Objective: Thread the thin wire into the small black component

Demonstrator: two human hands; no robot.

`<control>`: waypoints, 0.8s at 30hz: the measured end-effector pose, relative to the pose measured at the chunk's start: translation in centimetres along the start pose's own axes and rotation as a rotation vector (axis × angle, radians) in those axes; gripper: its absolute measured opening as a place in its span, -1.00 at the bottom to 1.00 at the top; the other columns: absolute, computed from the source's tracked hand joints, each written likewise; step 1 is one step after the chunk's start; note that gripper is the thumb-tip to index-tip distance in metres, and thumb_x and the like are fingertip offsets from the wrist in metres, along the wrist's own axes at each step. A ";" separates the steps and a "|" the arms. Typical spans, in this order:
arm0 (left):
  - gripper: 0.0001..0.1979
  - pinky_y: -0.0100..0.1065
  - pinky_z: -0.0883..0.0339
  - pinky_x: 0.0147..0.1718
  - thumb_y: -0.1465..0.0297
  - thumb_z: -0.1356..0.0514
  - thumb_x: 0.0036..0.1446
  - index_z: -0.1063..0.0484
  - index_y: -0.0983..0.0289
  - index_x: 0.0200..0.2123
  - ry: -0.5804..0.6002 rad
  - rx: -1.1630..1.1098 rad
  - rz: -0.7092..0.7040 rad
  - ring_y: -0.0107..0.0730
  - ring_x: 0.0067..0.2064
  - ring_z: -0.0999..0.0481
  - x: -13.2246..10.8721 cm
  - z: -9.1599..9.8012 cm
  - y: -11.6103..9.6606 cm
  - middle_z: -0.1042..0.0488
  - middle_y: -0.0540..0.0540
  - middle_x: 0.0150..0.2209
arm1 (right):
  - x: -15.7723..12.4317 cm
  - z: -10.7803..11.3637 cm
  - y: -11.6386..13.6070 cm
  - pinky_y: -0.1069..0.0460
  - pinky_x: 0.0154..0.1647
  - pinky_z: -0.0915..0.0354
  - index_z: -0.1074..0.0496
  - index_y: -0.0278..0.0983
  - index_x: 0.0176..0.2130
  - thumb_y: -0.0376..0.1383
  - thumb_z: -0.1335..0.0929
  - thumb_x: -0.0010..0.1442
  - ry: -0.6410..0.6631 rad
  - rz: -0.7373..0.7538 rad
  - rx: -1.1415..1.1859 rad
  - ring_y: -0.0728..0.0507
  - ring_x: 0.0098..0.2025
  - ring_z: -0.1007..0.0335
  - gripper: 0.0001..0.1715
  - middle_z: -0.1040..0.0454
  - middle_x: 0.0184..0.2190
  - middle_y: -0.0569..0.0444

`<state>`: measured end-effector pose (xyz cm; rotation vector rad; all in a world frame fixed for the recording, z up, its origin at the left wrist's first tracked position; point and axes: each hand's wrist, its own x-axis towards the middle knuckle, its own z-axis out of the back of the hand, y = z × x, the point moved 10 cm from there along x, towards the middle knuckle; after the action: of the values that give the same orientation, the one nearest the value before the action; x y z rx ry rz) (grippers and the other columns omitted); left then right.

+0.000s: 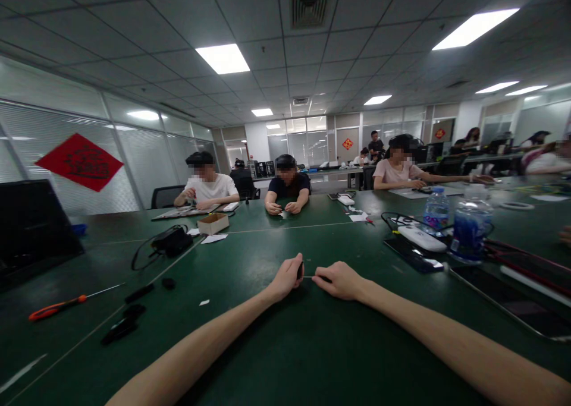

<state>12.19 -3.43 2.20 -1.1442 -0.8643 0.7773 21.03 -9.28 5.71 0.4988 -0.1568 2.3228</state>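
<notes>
Both of my hands are over the green tabletop (267, 358), close together near the middle. My left hand (286, 277) is closed on a small dark piece (300, 270), mostly hidden by the fingers. My right hand (339, 280) is closed round a slim tool with a dark handle (324, 279). A thin pale shaft (307, 277) from it spans the gap towards the dark piece; whether its tip touches the piece I cannot tell. A white scrap (204, 302) lies on the table left of my left hand.
Leftward lie an orange screwdriver (57, 308), several black pieces (125, 323), a black cabled device (172, 241) and an open box (213, 223). Rightward stand two bottles (470, 230) (436, 210), beside a white device (422, 238) and a tablet (513, 299). People sit opposite.
</notes>
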 end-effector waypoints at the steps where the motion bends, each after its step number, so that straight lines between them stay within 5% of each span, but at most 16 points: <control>1: -0.43 -0.47 0.10 -0.67 -0.09 0.15 0.12 -0.21 0.29 -0.56 -0.003 0.002 -0.002 -0.56 -0.68 -0.06 0.0 0.0 0.0 -0.12 -0.06 -0.72 | 0.0 0.0 0.0 0.13 -0.44 -0.07 -0.39 -0.27 -0.32 -0.12 -0.14 0.31 0.000 0.003 0.000 0.02 -0.55 -0.27 -0.61 -0.41 -0.55 0.11; 24: -0.46 -0.48 0.07 -0.66 -0.06 0.14 0.14 -0.24 0.30 -0.48 0.013 0.014 -0.015 -0.56 -0.65 -0.08 0.1 0.1 0.5 -0.10 -0.09 -0.69 | 0.0 -0.1 -0.1 0.12 -0.42 -0.08 -0.38 -0.25 -0.33 -0.12 -0.13 0.31 -0.004 -0.002 -0.018 0.01 -0.52 -0.31 -0.61 -0.43 -0.54 0.11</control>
<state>12.12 -3.16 1.80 -1.1286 -0.8542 0.7620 21.09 -9.18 5.62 0.4945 -0.1787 2.3165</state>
